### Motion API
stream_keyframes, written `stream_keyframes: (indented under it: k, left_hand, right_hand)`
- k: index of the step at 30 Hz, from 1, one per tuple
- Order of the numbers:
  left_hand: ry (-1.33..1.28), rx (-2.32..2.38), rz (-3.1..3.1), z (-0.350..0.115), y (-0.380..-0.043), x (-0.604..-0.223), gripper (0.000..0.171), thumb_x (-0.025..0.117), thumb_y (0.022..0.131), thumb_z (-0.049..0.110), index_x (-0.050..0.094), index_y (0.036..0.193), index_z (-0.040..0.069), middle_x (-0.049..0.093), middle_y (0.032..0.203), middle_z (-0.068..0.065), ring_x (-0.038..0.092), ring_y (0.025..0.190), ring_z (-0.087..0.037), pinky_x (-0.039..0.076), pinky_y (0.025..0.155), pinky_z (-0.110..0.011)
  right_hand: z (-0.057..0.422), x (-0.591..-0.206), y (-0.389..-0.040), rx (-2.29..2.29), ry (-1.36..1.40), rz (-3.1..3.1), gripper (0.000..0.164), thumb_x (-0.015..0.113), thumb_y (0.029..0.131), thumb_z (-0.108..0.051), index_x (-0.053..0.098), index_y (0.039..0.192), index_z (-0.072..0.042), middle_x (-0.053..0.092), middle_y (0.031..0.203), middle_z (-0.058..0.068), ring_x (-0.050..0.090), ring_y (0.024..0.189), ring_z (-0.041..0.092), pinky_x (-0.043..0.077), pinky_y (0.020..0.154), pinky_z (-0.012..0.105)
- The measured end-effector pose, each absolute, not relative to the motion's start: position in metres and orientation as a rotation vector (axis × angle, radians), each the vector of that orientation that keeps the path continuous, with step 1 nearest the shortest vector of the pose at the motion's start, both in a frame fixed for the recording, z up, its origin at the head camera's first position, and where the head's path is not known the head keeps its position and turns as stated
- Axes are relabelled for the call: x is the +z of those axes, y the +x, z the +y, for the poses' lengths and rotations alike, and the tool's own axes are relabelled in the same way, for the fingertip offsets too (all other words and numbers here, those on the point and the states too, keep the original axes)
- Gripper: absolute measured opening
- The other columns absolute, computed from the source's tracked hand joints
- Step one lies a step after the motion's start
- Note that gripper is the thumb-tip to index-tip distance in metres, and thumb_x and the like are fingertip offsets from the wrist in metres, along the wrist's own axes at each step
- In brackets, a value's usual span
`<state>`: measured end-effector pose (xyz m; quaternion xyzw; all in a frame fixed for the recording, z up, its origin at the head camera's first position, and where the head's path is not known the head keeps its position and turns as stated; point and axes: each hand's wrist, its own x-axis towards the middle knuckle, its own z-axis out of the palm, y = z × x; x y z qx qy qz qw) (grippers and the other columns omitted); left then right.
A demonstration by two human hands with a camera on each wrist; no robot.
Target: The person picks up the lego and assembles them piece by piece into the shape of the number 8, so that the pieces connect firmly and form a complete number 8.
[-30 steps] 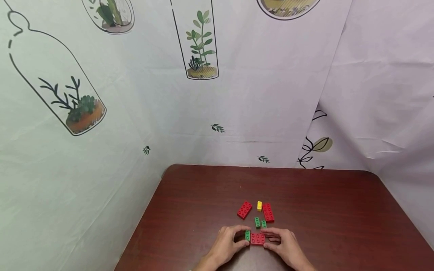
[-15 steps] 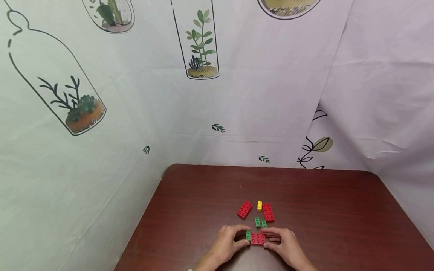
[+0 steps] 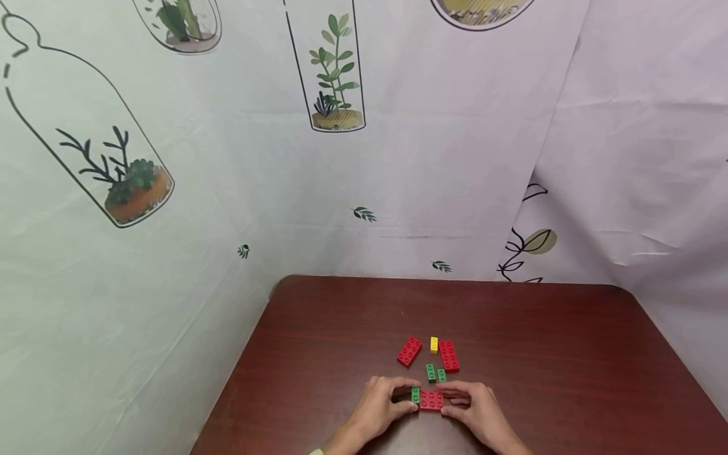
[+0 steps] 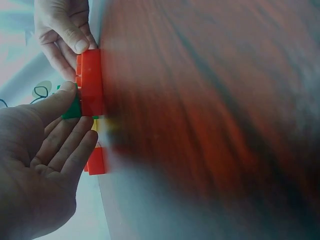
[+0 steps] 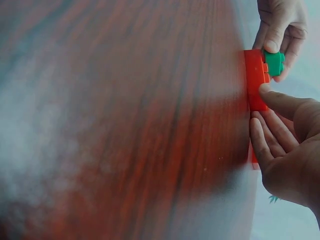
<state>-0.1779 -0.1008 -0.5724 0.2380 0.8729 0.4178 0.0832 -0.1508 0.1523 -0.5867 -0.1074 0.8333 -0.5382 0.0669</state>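
Two bare hands meet at the near side of a dark reddish-brown table, seven studded toy bricks in all: three red, three green, one yellow. The left hand pinches a green brick narrowly between thumb and fingers; this brick sits on the left end of a red brick. The right hand pinches that red brick's right end, thumb on the near side, fingertips on the far side. Six red studs show between the hands. Just beyond lie two loose green bricks, side by side. Farther off are a left-hand red block, tilted, a yellow brick, and a right-hand red block just beside the yellow. Wide stretches of wood separate the bricks from the table's left, right and far edges. Beyond the rounded far corners hangs pale plant-printed cloth.
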Motion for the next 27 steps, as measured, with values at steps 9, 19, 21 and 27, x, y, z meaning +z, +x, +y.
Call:
stream_keyframes:
  k: [9, 19, 21, 27]
  left_hand:
    - [0.800, 1.204, 2.672, -0.1010, -0.1764, -0.5758, 0.035, 0.087, 0.088, 0.027, 0.081, 0.122, 0.022, 0.077, 0.116, 0.013, 0.069, 0.109, -0.004, 0.057, 0.089, -0.030]
    - [0.871, 1.193, 2.736, -0.1012, -0.1770, -0.5778, 0.034, 0.087, 0.088, 0.029, 0.082, 0.120, 0.021, 0.078, 0.114, 0.011, 0.069, 0.097, -0.001, 0.057, 0.084, -0.028]
    - [0.867, 1.201, 2.722, -0.1015, -0.1769, -0.5787, 0.034, 0.087, 0.088, 0.028, 0.082, 0.121, 0.021, 0.078, 0.114, 0.011, 0.070, 0.100, -0.002, 0.057, 0.084, -0.028]
    - [0.815, 1.282, 2.639, -0.1021, -0.1771, -0.5814, 0.035, 0.087, 0.088, 0.024, 0.081, 0.122, 0.019, 0.078, 0.114, 0.009, 0.071, 0.104, -0.002, 0.058, 0.086, -0.025]
  right_hand:
    - [0.1528, -0.5873, -0.1495, -1.623, -0.332, 2.515, 0.036, 0.089, 0.081, 0.002, 0.078, 0.116, 0.001, 0.078, 0.109, 0.017, 0.078, 0.090, 0.017, 0.062, 0.074, 0.028]
    - [0.1520, -0.5862, -0.1514, -1.631, -0.356, 2.539, 0.037, 0.090, 0.081, 0.001, 0.079, 0.115, -0.001, 0.079, 0.107, 0.016, 0.078, 0.091, 0.017, 0.061, 0.075, 0.026]
    - [0.1520, -0.5869, -0.1511, -1.648, -0.365, 2.541, 0.037, 0.091, 0.080, 0.001, 0.079, 0.115, 0.000, 0.079, 0.107, 0.015, 0.078, 0.091, 0.018, 0.061, 0.076, 0.025]
    - [0.1519, -0.5881, -0.1504, -1.669, -0.362, 2.529, 0.039, 0.091, 0.079, 0.000, 0.079, 0.116, 0.000, 0.079, 0.107, 0.015, 0.078, 0.092, 0.019, 0.062, 0.077, 0.027]
